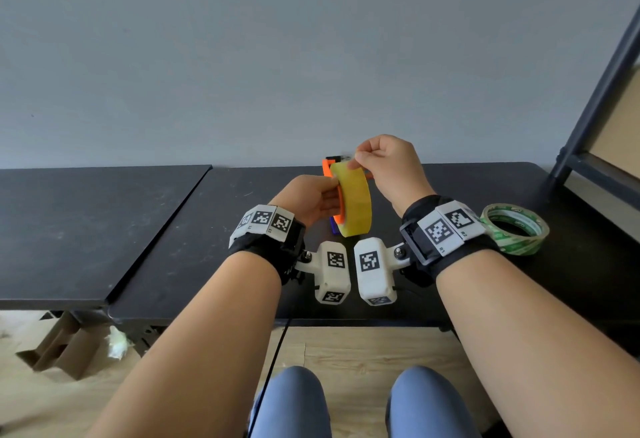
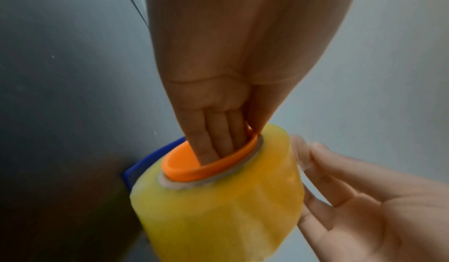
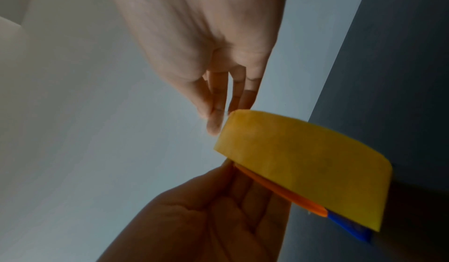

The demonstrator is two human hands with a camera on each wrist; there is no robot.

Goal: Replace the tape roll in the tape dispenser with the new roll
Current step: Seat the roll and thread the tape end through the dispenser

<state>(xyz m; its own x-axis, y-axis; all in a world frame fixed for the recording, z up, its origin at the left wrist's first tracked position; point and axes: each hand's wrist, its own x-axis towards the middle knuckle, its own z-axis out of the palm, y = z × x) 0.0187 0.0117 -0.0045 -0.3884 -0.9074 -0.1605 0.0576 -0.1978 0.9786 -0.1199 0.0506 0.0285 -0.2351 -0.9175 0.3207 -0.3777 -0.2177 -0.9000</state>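
A yellow tape roll (image 1: pixel 356 205) (image 2: pixel 218 208) (image 3: pixel 303 160) sits on the orange hub (image 1: pixel 341 210) (image 2: pixel 184 170) of the tape dispenser, held up on edge above the black table (image 1: pixel 207 247). A blue part (image 1: pixel 334 227) (image 2: pixel 138 166) (image 3: pixel 350 225) of the dispenser shows below the roll. My left hand (image 1: pixel 311 198) (image 2: pixel 218 93) grips the hub, fingers inside it and thumb on its rim. My right hand (image 1: pixel 388 167) (image 3: pixel 206 45) pinches at the roll's top edge with thumb and fingertips. A green-printed tape roll (image 1: pixel 516 229) lies flat on the table at right.
A second black tabletop (image 1: pixel 86 222) adjoins on the left. A dark metal shelf frame (image 1: pixel 595 108) rises at the far right, close to the green-printed roll. A grey wall stands right behind the table. Cardboard (image 1: pixel 59 351) lies on the wooden floor below left.
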